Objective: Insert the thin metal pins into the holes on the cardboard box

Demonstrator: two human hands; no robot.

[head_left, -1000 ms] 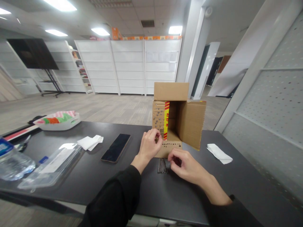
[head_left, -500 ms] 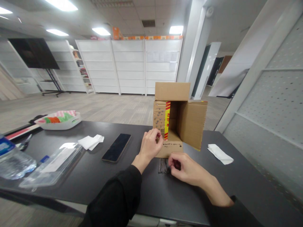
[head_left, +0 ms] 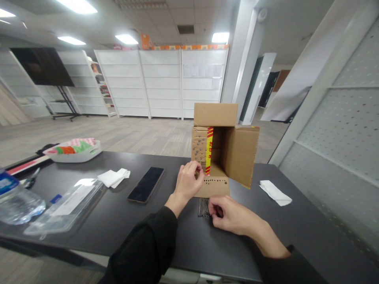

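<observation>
A cardboard box [head_left: 218,146] stands with its opening towards me, its flaps spread and a row of small holes in its lower flap [head_left: 213,189]. My left hand [head_left: 189,179] is at the left end of that flap, thumb and fingers pinched together; anything between them is hidden. Just in front of the flap lies a row of several thin dark metal rods [head_left: 203,208], too small to tell whether nails or screws. At the right end of this row is my right hand [head_left: 227,213], its fingers curled with the tips by the rods. What it grips cannot be made out.
Left of my arms lie a phone [head_left: 146,184], folded tissues [head_left: 114,178] and a clear plastic case [head_left: 68,207]. A water bottle [head_left: 20,201] and a white basket [head_left: 74,156] are farther left. Another folded tissue [head_left: 275,193] rests at the right of the dark table [head_left: 118,221].
My right hand has moved slightly left and towards me, closer to the row of rods. My left hand stays in place at the box flap.
</observation>
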